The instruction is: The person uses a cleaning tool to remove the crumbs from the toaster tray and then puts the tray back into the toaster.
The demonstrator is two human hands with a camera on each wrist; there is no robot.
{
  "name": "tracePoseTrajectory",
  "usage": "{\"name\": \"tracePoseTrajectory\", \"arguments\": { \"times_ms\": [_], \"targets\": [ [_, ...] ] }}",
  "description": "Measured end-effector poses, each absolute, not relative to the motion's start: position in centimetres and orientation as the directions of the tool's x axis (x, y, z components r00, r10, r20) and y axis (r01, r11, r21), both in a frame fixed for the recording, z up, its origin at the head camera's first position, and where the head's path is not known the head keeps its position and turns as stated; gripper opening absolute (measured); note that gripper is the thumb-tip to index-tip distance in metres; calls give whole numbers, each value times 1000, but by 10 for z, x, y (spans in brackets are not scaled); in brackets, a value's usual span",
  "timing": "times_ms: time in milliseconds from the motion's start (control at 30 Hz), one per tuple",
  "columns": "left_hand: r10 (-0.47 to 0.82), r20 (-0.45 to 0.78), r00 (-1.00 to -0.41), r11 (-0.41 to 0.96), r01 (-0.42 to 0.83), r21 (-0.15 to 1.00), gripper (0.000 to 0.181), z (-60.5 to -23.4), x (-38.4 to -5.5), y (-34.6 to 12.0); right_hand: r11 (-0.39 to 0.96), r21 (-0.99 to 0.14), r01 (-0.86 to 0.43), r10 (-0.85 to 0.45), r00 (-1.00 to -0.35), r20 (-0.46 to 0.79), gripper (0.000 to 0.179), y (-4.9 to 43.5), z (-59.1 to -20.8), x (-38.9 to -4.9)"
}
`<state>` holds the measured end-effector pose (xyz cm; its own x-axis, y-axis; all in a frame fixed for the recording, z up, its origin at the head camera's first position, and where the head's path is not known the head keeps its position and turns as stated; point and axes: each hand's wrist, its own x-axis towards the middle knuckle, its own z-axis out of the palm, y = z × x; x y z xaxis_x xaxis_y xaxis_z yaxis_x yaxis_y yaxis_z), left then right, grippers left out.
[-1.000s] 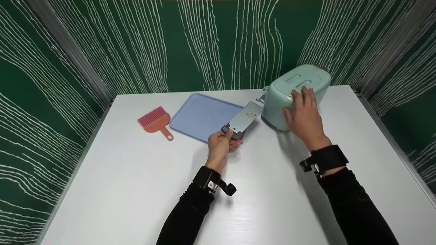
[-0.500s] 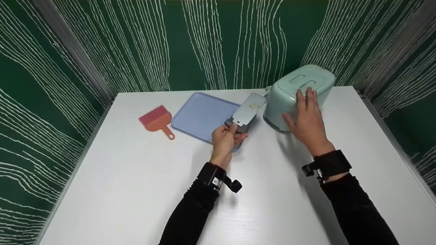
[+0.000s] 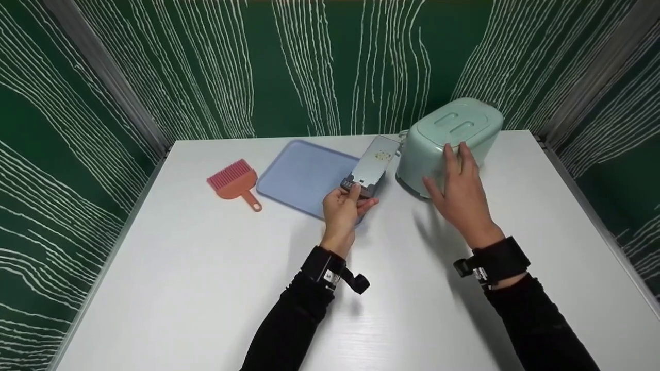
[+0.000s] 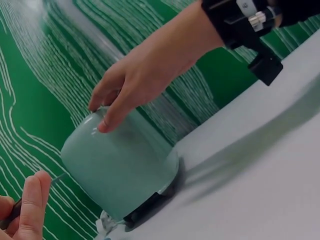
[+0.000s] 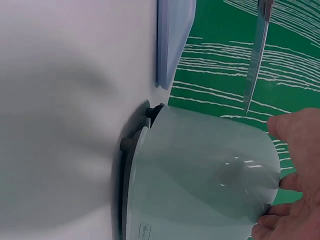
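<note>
My left hand (image 3: 340,216) pinches the dark end of a thin crumb tray (image 3: 374,162), thumb on top. Yellowish crumbs lie on its pale face, near the far end. The crumb tray is above a blue flat tray (image 3: 304,180), left of a mint-green toaster (image 3: 423,159). My right hand (image 3: 466,206) touches the toaster's near top edge with its fingertips, fingers extended and thumb spread to the left. In the left wrist view, this right hand (image 4: 145,80) reaches over the upright toaster (image 4: 120,160). The right wrist view shows the crumb tray (image 5: 256,60) edge-on.
An orange brush (image 3: 234,188) with pink bristles lies left of the blue tray on the white table (image 3: 206,288). Green walls (image 3: 289,62) with white streaks stand behind and at both sides. Part of a white cord (image 3: 403,135) shows behind the toaster.
My left hand has carried the crumb tray slightly away from me and turned it steeper. My right fingertips have slid slightly back toward the toaster's near edge.
</note>
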<state>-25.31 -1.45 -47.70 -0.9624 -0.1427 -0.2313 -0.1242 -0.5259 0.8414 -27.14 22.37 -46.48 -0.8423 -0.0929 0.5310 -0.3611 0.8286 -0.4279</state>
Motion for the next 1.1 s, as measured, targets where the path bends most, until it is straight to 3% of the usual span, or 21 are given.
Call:
{"name": "tracePoseTrajectory", "arguments": {
  "times_ms": [300,400,533,667,767,1100],
  "targets": [
    [-153,-183,-971,-564,-66,823,13,-472,-250,-5,769,-515,-377,-36,-832,554,59,201,-466,-258],
    [-155,-168,-974,-565,-52,823,14,-470,-248,-1,712,-608,-350,-51,-890,452,56,192,-465,-257],
    [-151,-166,-975,-577,-50,815,14,-469,-247,5,560,-799,-219,-120,-976,183,59,182,-462,-259],
    [-153,-162,-975,-580,-44,813,17,-471,-246,10,350,-936,-43,-215,-976,-36,66,171,-461,-259],
    [-167,-158,-973,-576,-34,817,18,-474,-244,14,247,-969,26,-255,-963,-90,67,163,-462,-258],
    [-212,-151,-965,-545,-11,838,15,-475,-239,28,141,-979,147,-239,-955,-177,63,142,-460,-262]
  ]
}}
